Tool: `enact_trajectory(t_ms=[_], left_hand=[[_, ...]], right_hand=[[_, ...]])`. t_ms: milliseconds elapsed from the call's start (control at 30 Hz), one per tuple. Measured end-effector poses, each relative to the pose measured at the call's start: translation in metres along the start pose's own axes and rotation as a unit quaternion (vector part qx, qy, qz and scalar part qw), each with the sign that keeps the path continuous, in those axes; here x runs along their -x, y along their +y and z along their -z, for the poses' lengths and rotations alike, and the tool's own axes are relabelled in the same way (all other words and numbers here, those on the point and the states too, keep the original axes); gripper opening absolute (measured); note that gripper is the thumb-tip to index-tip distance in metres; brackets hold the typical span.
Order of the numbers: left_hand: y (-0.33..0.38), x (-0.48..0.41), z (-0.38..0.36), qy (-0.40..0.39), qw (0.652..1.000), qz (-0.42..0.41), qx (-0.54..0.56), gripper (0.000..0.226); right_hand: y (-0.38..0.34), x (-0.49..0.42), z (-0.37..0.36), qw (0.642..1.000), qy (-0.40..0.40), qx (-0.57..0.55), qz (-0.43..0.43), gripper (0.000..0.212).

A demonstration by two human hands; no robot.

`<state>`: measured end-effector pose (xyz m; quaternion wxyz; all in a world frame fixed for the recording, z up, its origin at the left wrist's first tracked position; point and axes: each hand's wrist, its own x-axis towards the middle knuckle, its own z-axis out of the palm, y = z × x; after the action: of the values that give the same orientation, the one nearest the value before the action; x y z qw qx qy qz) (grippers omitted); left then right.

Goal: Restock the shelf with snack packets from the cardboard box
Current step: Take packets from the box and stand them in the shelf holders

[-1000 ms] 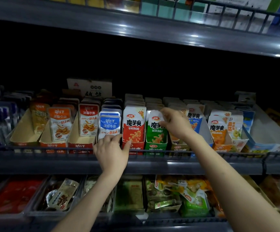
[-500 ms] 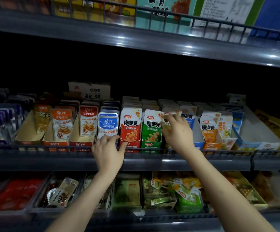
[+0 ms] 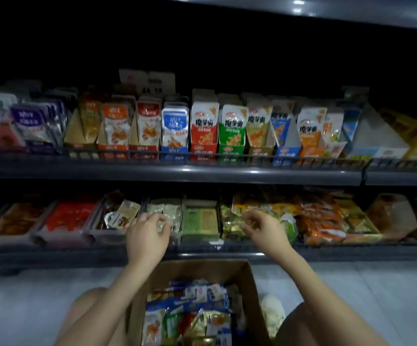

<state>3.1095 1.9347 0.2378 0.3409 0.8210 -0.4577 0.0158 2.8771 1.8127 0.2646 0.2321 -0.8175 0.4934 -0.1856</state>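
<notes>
Grey metal shelf [image 3: 177, 172], two tiers, shown at a pause between placements. Left: the left hand [image 3: 147, 236] hovers in front of the lower tier's trays, fingers loosely curled and, as far as the blur allows, holding nothing. Centre, nearest the viewer: the cardboard box [image 3: 202, 268] stands on the floor between the person's knees, below both wrists. Its snack packets [image 3: 190, 315] are heaped in mixed colours (blue, green, red and gold lie jumbled together). Right: the right hand [image 3: 264, 229] hangs at about the same height, fingers likewise slack and empty. The step in hand is judged to be a reach down into the box. It is done well by picking out several packets of one colour, squaring them into a stack, then setting them upright, print forward, in the matching one of the upper tier's display cartons [image 3: 203, 136]. The pale carton [image 3: 374, 138] toward the right looks the emptiest.
</notes>
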Motion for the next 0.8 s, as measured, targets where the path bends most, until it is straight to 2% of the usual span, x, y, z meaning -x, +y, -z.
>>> enact_trajectory(t_ms=[300, 467, 633, 800], left_hand=[[-0.108, 0.102, -0.057, -0.086, 0.994, 0.042, -0.052, 0.008], [-0.154, 0.135, -0.089, -0.124, 0.982, 0.099, -0.101, 0.015], [-0.178, 0.151, -0.12, -0.177, 0.97, 0.106, -0.125, 0.045], [-0.18, 0.166, -0.142, -0.175, 0.972, 0.117, -0.103, 0.064]], right_hand=[[0.054, 0.065, -0.141, 0.982, -0.159, -0.012, -0.105, 0.022], [0.091, 0.084, -0.211, 0.958, -0.235, -0.021, -0.165, 0.029], [0.119, 0.084, -0.258, 0.941, -0.274, -0.032, -0.198, 0.022], [0.143, 0.067, -0.282, 0.932, -0.292, 0.017, -0.214, 0.032]])
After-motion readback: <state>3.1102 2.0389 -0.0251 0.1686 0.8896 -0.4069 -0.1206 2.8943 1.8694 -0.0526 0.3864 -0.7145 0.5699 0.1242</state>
